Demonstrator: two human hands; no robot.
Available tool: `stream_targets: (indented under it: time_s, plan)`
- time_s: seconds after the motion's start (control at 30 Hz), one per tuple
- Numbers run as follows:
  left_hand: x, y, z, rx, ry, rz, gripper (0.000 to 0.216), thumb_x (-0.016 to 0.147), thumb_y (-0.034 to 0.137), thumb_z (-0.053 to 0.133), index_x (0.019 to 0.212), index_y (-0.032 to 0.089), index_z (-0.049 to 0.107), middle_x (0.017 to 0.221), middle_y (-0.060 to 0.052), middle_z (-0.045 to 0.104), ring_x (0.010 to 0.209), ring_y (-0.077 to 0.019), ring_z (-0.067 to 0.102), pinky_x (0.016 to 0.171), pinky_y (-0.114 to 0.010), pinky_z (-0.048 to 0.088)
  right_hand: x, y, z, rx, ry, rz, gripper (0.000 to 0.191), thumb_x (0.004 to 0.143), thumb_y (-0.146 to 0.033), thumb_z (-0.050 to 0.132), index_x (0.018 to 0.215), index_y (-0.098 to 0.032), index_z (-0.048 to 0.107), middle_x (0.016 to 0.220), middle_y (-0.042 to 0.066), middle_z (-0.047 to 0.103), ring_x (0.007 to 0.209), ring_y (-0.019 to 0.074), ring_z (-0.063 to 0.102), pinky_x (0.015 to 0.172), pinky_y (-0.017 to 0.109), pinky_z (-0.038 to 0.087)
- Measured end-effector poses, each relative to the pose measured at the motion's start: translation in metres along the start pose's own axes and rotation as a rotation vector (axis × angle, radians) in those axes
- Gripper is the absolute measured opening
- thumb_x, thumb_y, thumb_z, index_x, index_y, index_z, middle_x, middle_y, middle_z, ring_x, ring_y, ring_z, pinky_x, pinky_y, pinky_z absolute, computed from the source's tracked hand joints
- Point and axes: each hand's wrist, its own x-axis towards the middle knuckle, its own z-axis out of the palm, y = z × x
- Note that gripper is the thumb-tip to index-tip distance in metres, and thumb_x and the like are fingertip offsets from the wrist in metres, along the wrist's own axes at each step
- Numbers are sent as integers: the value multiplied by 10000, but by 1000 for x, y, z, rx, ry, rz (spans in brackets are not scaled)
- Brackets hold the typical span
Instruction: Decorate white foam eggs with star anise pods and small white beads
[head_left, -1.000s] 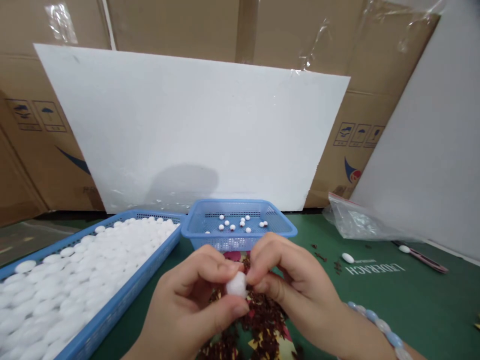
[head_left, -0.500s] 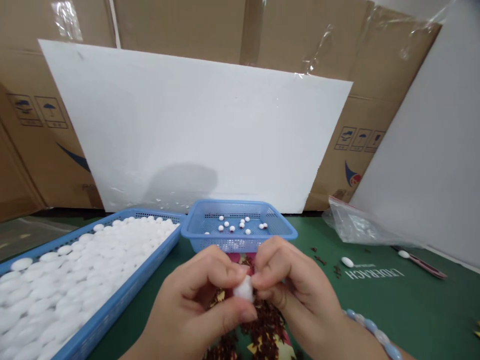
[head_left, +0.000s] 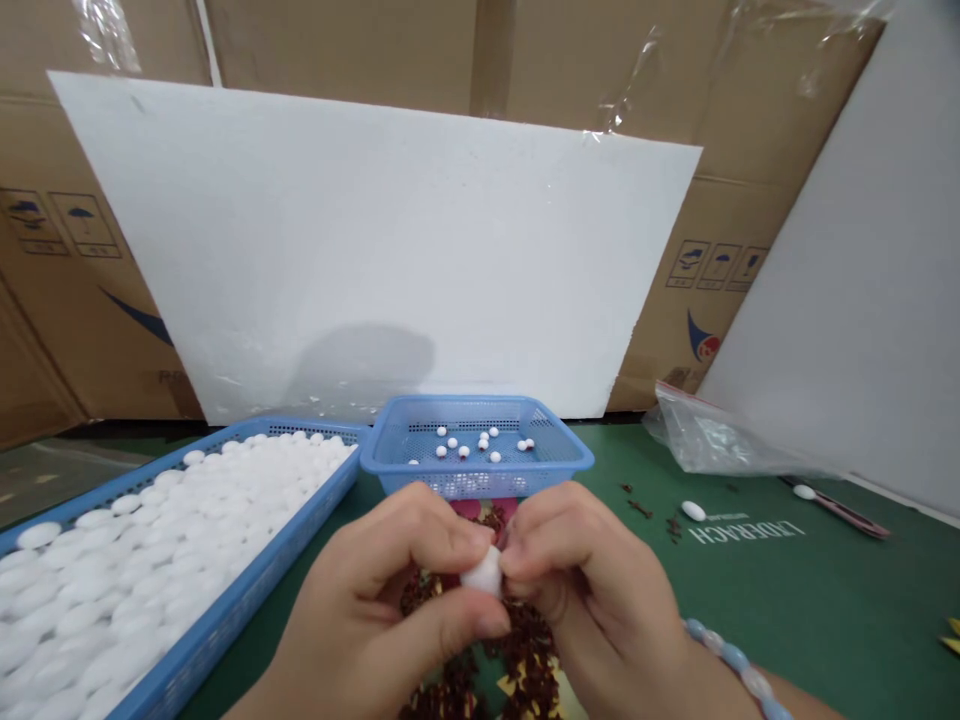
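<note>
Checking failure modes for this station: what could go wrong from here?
1. The white piece is pinched only at the fingertips of the left hand and right hand; it could slip into the dark red bits below.
2. Those bits lie loose beside the big tray of white pieces; some may get in.
3. Stray pieces already lie on the mat; more could roll off.
</note>
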Motion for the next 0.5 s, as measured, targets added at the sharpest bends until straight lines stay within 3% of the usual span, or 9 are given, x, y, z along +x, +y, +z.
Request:
stream_targets:
  time_s: [0.37, 0.5]
  plan:
    - [3, -5, 3, -217, -12, -146, 122, 572, 128, 560, 619, 239, 581, 613, 40, 546, 567, -69, 494, 511, -120, 412, -3, 6, 6, -18, 89, -22, 142, 686, -52, 394, 635, -182, 425, 560, -8, 428, 503, 68, 447, 436, 151, 405]
    - [2, -4, 7, -252, 59, -157, 113, 567, 124, 564, 601, 229, 588, 609, 43, 560, 571, -62, 501, 521, -98, 413, -4, 6, 6, -35, 87, -20, 140, 689, -49, 398, 639, -178, 417, 565, -12, 433, 518, 61, 444, 462, 138, 406]
